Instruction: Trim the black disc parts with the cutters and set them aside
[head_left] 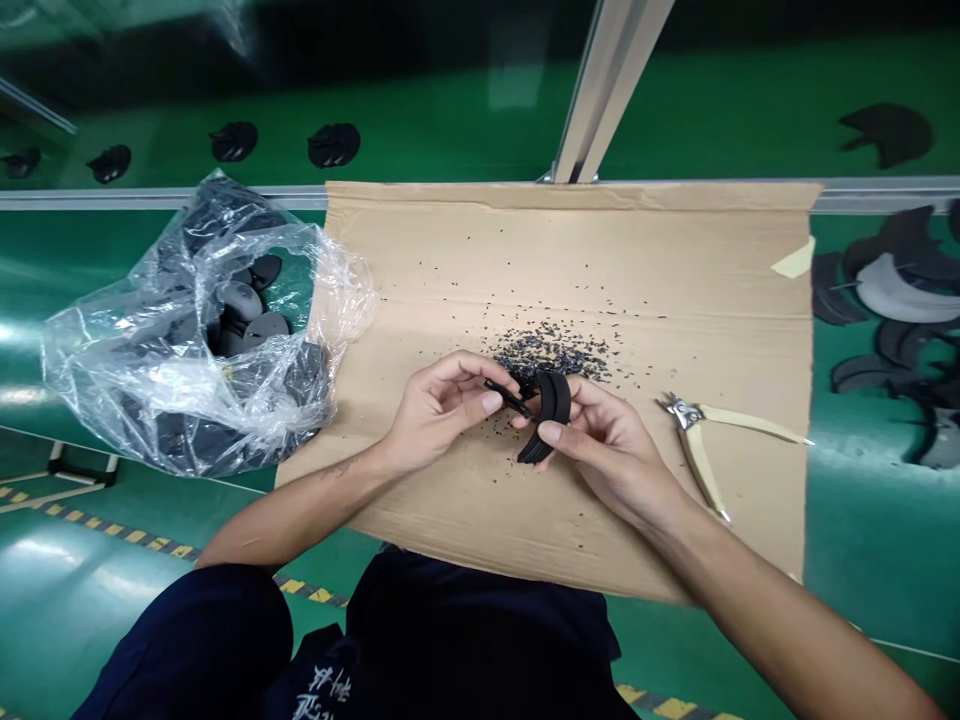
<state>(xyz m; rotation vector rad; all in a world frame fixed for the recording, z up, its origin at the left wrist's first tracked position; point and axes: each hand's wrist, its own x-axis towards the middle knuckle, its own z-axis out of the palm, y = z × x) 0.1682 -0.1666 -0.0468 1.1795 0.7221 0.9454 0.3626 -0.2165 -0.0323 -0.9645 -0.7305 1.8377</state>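
Between thumb and fingers, my left hand (pixel 442 410) pinches a slim black plastic piece (pixel 508 398). A curved black plastic part (pixel 553 405) with ridged sides is gripped by my right hand (pixel 604 445), its thumb on the near face. The slim piece's tip meets or overlaps the curved part; I cannot tell whether they are joined. Just beyond both hands, a heap of tiny black plastic bits (pixel 555 350) is scattered over the cardboard sheet (pixel 465 520). Right of my right hand lie nippers (pixel 697 420) with cream handles, their jaws pointing away to the left.
At left, a clear plastic bag (pixel 180 340) holds several dark rounded parts. Curved black and grey parts (pixel 900 300) pile up on the green table (pixel 870 520) at right. A metal post (pixel 611 90) rises behind the cardboard, and several black parts (pixel 334 145) lie beyond the rail.
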